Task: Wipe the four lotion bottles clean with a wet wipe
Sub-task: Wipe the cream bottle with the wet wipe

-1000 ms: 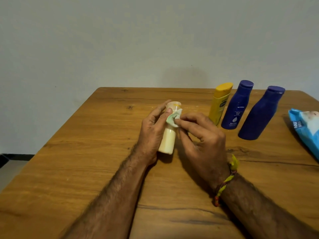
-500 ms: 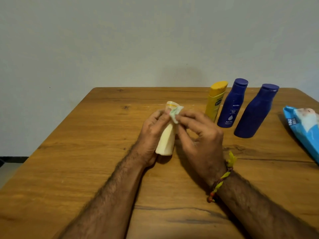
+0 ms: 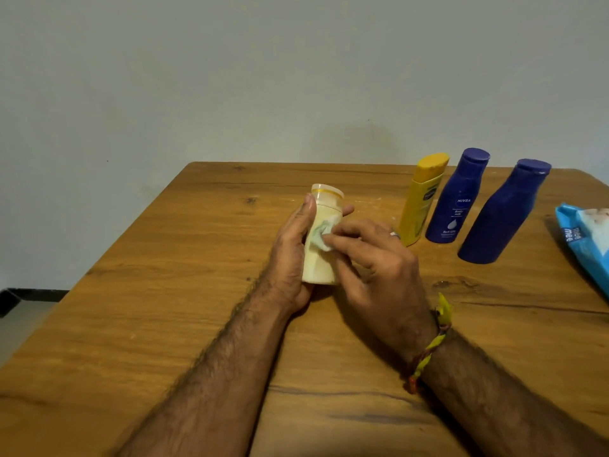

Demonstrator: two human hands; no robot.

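Two hands meet mid-worktop (image 3: 164, 324): left hand (image 3: 291, 255) grips an upright cream bottle (image 3: 321, 258), right hand (image 3: 372, 258) pinches a wipe (image 3: 324, 230) against its side. Farther right stand a yellow bottle (image 3: 423, 196) and two blue bottles (image 3: 456, 199), (image 3: 504, 212).

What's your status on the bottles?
Left hand holding cream bottle upright. Right hand pressing wipe on it. Nothing in the way.
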